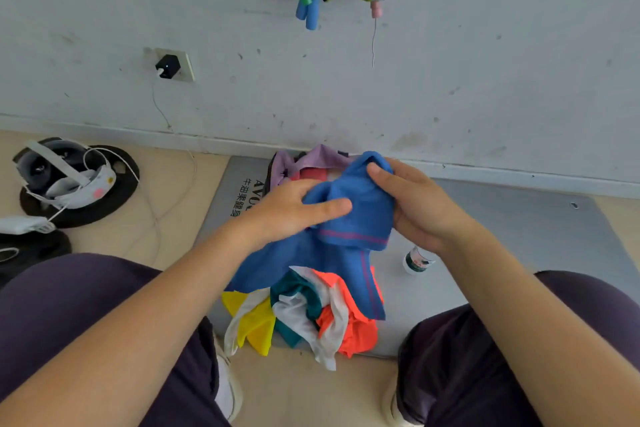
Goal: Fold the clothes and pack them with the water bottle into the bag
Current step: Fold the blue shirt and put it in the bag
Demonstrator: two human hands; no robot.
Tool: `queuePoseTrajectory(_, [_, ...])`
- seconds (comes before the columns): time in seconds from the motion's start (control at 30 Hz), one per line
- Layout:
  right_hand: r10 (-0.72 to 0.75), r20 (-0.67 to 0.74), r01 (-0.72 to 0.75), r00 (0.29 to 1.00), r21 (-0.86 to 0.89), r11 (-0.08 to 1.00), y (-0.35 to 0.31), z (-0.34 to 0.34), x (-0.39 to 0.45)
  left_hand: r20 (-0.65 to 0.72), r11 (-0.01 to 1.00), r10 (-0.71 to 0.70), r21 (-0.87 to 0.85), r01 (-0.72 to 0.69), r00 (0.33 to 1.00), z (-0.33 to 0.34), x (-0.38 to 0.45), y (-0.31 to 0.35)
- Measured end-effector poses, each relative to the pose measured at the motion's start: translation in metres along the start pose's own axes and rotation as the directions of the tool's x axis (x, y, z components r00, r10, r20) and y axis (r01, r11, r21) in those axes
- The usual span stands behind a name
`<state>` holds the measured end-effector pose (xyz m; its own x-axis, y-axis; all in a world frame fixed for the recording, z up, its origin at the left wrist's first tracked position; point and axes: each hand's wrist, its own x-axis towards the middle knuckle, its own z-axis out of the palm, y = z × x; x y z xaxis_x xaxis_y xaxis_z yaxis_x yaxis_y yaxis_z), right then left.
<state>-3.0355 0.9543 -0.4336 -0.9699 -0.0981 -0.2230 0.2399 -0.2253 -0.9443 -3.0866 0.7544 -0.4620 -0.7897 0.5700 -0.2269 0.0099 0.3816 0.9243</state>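
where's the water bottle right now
In the head view the water bottle lies on the grey mat, right of the clothes pile, just below the right hand's wrist.

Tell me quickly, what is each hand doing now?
Left hand: holds the blue garment.
Right hand: grips the same blue garment.

Blue garment [349, 218], pink stitch lines; pile [304, 315] yellow, teal, white, orange; lilac bag [322, 158]; grey mat [502, 229].

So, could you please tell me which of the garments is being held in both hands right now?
The blue garment: the left hand and right hand grip it, lifted above the orange, teal, white and yellow clothes lying loose on the mat.
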Motion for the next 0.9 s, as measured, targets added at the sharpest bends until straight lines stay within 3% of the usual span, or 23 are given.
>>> queuePoseTrajectory(0.07, [-0.023,0.122,0.014,0.992,0.073,0.997,-0.001,0.009,0.0,0.064,0.998,0.016,0.065,-0.02,0.998,0.015,0.0,0.004])
queuePoseTrajectory(0.13, [-0.067,0.187,0.051,0.98,0.09,0.995,-0.003,0.008,0.001,-0.05,0.998,0.039,0.054,-0.036,0.998,0.018,0.002,0.005])
queuePoseTrajectory(0.2, [-0.107,0.117,0.109,0.987,-0.012,0.994,-0.005,0.002,0.004,-0.106,0.995,0.014,-0.097,-0.024,0.994,0.012,0.002,0.006])
queuePoseTrajectory(0.3, [-0.155,0.006,0.152,0.988,-0.226,0.962,-0.001,-0.006,0.009,-0.021,0.883,-0.013,-0.47,0.002,1.0,0.002,0.002,0.01])
queuePoseTrajectory(0.37, [-0.111,0.168,0.159,0.979,-0.304,0.939,0.006,-0.004,0.008,0.028,0.793,0.002,-0.608,0.016,1.0,-0.001,0.002,0.014])
queuePoseTrajectory(0.43, [0.073,0.307,0.046,0.949,-0.363,0.931,0.016,0.003,0.006,0.026,0.764,0.009,-0.645,0.01,1.0,-0.003,0.003,0.017])
queuePoseTrajectory(0.53, [0.189,0.272,-0.054,0.944,-0.437,0.898,0.027,0.009,0.004,-0.14,0.879,-0.025,-0.474,-0.045,0.99,-0.006,0.008,0.015])
queuePoseTrajectory(0.6, [0.147,0.147,-0.071,0.978,-0.428,0.901,0.027,0.007,0.005,-0.252,0.973,-0.045,-0.232,-0.016,0.967,-0.008,0.01,0.008])
queuePoseTrajectory(0.7, [0.066,-0.074,-0.086,0.995,-0.314,0.946,0.024,0.001,0.006,-0.252,0.996,-0.082,0.019,0.089,0.964,-0.007,0.009,0.006])
queuePoseTrajectory(0.8, [0.057,-0.15,-0.094,0.987,-0.255,0.962,0.024,0.0,0.007,-0.118,0.997,-0.074,-0.014,0.073,0.99,0.001,0.004,0.01])
queuePoseTrajectory(0.9, [0.088,0.017,-0.085,0.996,-0.115,0.99,0.022,0.004,0.003,-0.003,0.994,-0.015,-0.111,0.014,1.0,0.016,0.001,0.007])
